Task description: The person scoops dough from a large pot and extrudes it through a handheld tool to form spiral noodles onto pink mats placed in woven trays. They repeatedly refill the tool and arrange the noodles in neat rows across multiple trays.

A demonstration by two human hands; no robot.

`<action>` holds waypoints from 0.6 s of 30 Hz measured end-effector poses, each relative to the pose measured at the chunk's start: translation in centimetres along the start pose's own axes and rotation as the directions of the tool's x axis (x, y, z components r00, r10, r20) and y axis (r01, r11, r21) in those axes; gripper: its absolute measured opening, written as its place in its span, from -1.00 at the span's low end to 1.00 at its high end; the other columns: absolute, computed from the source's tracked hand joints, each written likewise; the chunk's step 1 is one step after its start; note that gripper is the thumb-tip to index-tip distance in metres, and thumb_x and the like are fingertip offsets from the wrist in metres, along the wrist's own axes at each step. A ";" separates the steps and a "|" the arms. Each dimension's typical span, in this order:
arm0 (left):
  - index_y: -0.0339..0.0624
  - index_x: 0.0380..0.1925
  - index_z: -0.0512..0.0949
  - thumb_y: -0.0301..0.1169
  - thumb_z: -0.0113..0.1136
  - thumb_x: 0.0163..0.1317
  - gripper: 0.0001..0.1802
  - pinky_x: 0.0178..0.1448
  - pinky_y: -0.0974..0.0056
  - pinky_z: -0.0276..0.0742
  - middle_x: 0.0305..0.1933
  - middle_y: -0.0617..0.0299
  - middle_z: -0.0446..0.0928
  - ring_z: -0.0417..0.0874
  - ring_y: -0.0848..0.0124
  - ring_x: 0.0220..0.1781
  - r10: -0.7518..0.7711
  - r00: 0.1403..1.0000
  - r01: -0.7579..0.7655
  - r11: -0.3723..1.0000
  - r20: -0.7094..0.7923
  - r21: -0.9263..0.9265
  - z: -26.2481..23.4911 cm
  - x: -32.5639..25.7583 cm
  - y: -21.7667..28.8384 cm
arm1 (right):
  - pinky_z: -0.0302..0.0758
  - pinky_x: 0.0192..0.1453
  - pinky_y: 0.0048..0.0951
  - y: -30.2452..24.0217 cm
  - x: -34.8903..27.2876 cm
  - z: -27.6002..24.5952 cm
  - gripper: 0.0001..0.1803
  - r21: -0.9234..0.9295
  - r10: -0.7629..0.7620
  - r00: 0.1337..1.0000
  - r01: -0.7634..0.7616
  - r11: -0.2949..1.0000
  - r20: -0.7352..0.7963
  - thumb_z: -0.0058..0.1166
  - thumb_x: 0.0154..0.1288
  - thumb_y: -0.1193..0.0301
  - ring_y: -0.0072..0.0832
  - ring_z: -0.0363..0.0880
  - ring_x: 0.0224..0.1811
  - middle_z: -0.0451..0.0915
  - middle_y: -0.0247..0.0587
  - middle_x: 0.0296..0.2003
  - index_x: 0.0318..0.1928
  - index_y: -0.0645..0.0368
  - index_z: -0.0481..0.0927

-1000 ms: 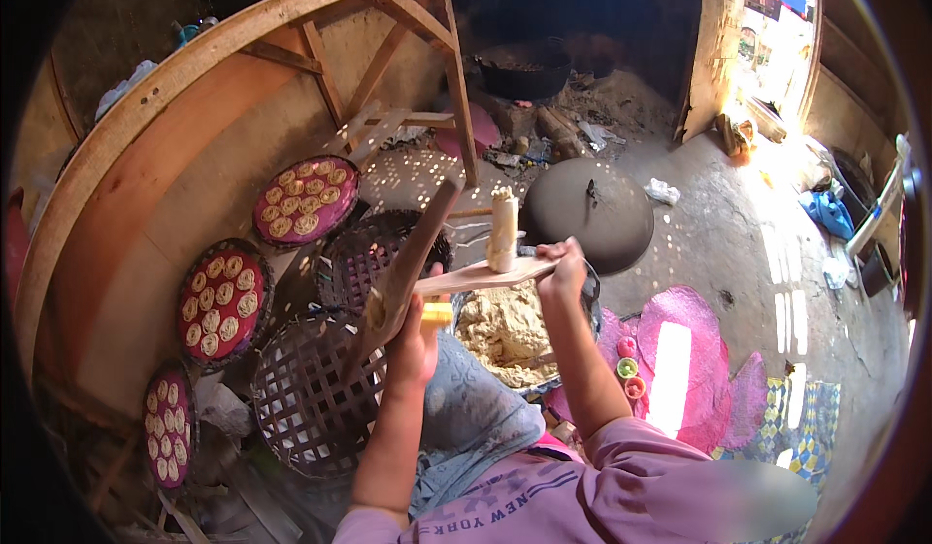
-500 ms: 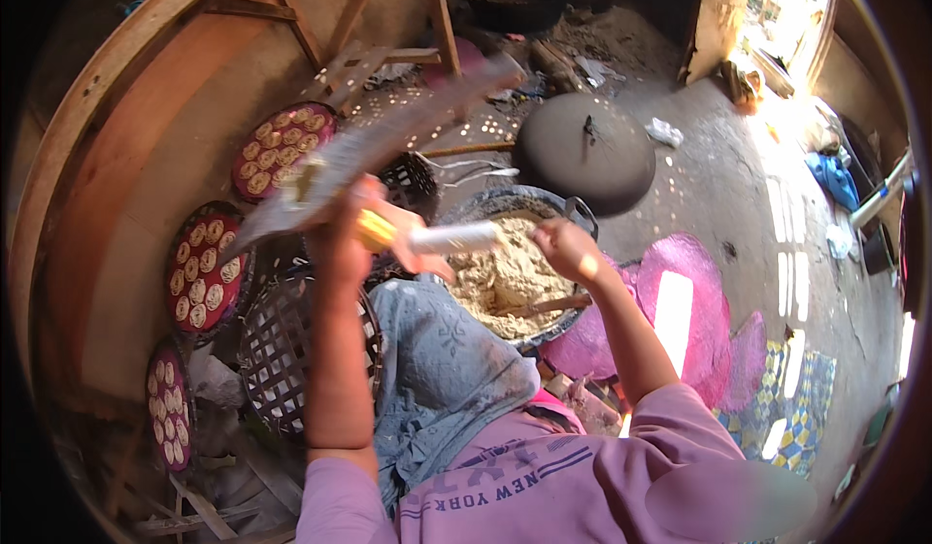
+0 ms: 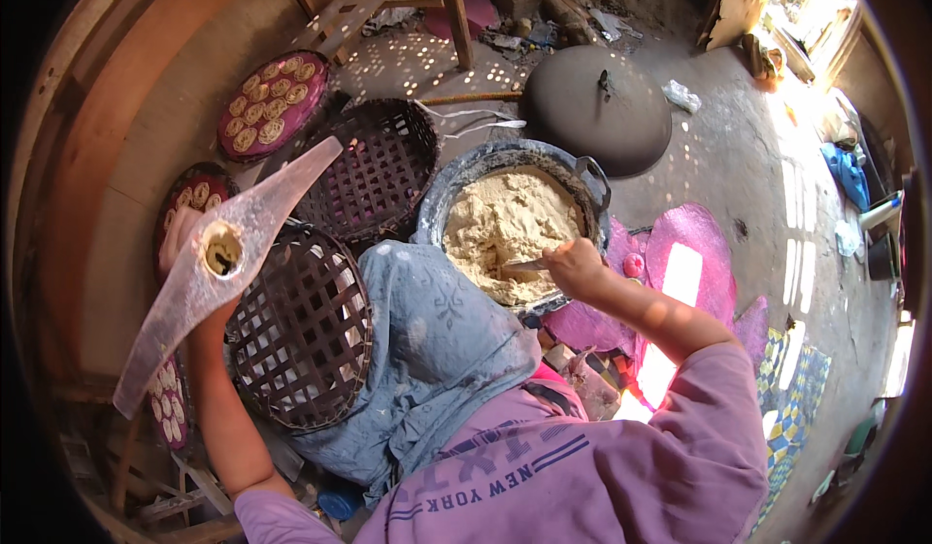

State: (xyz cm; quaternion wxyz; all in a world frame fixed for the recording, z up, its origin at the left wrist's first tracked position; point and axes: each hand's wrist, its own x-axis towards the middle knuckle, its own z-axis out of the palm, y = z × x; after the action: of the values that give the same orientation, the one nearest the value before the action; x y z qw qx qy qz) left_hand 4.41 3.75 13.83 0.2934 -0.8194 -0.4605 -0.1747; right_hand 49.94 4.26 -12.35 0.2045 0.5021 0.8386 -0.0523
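Nearest the camera, a purple sleeve and a blue-grey cloth [image 3: 427, 350] draped over the lap are seen at the bottom of the view. Out to the left, the left hand [image 3: 194, 253] is raised with a long, pointed strip of clear plastic [image 3: 209, 272] laid across it; the hand is mostly hidden under that strip, so its grip cannot be told for sure, though the strip is plainly carried on it. A small round pat of pale dough [image 3: 222, 250] is seen sitting on the plastic, right over the hand.

Just beyond the forearm, a dark woven basket [image 3: 301, 330] is found tilted against the lap, and a second woven basket [image 3: 374, 170] is set behind it, the two overlapping.

On the right, the right hand [image 3: 575, 268] is closed on a thin flat scraper [image 3: 524, 265], whose tip is pressed into the heap of pale dough mass [image 3: 505, 224] filling a round metal basin [image 3: 456, 180]. The basin is placed just ahead of the knees, beside the second basket. A pink plastic sheet [image 3: 680, 253] is spread on the floor to its right.

Farther off, a dark domed lid [image 3: 597, 107] is resting on the ground behind the basin. Along the left, round trays [image 3: 272, 102] of shaped pale pieces are lined up against a curved wooden frame [image 3: 87, 127].
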 end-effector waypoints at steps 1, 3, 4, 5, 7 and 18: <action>-0.30 -0.13 0.47 -0.37 0.44 -0.03 -0.53 -0.04 0.09 0.50 -0.19 -0.01 0.48 0.55 0.12 -0.12 0.008 1.000 -0.008 1.000 0.009 -0.016 -0.3 0.0 0.1 | 0.56 -0.42 -0.26 0.3 -0.6 -1.1 -0.68 0.016 -0.020 1.000 0.021 1.000 -0.010 -0.10 0.34 0.40 -0.36 0.66 -0.45 0.64 -0.18 -0.36 0.07 0.01 0.53; -0.28 -0.24 0.47 -0.40 0.43 -0.05 -0.60 -0.17 0.07 0.49 -0.29 0.03 0.44 0.53 0.14 -0.23 0.020 0.999 -0.019 0.999 0.024 -0.044 -0.7 0.3 0.8 | 0.54 -0.41 -0.28 0.4 -1.4 -2.3 -0.67 0.023 -0.041 0.998 0.042 0.999 -0.044 -0.06 0.31 0.40 -0.38 0.67 -0.41 0.64 -0.24 -0.38 0.07 0.03 0.52; -0.27 -0.29 0.46 -0.41 0.42 -0.05 -0.63 -0.24 0.07 0.48 -0.34 0.05 0.41 0.52 0.15 -0.29 0.026 0.999 -0.024 0.998 0.031 -0.055 -0.8 0.6 1.3 | 0.54 -0.37 -0.31 0.4 -1.6 -2.3 -0.68 0.014 -0.041 0.997 0.042 0.999 -0.068 -0.03 0.29 0.39 -0.39 0.68 -0.36 0.65 -0.27 -0.37 0.05 0.06 0.52; -0.26 -0.35 0.46 -0.43 0.42 -0.06 -0.67 -0.30 0.06 0.47 -0.40 0.06 0.39 0.50 0.16 -0.34 0.028 0.999 -0.026 0.997 0.032 -0.071 -0.9 0.9 1.8 | 0.53 -0.33 -0.33 0.4 -1.6 -2.1 -0.69 -0.012 -0.052 0.999 0.052 0.999 -0.009 -0.01 0.28 0.38 -0.39 0.68 -0.31 0.66 -0.31 -0.36 0.03 0.08 0.53; -0.24 -0.48 0.35 -0.44 0.34 -0.04 -0.70 -0.49 0.08 0.29 -0.50 0.09 0.21 0.36 0.20 -0.50 0.046 0.998 -0.048 0.995 -0.034 -0.087 -0.6 1.5 2.6 | 0.53 -0.41 -0.38 0.5 -1.4 -1.0 -0.69 -0.144 -0.035 0.996 0.024 0.989 -0.077 0.01 0.27 0.38 -0.41 0.69 -0.38 0.67 -0.37 -0.39 0.02 0.06 0.57; -0.19 -0.55 0.28 -0.34 0.26 0.04 -0.68 -0.48 0.09 0.30 -0.55 0.10 0.21 0.41 0.19 -0.55 -0.165 0.986 0.164 0.975 0.002 -0.148 1.9 -1.1 3.0 | 0.63 -0.32 -0.21 -0.5 3.9 7.8 -0.71 0.381 -0.073 0.989 0.019 0.924 0.127 -0.09 0.28 0.41 -0.20 0.72 -0.29 0.68 -0.03 -0.24 -0.11 0.15 0.67</action>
State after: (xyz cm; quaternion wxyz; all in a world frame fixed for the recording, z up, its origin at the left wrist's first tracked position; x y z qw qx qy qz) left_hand 6.44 3.02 10.79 0.2189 -0.7970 -0.5110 -0.2363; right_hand 50.16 4.92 -21.11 0.1601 0.5075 0.8081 -0.2526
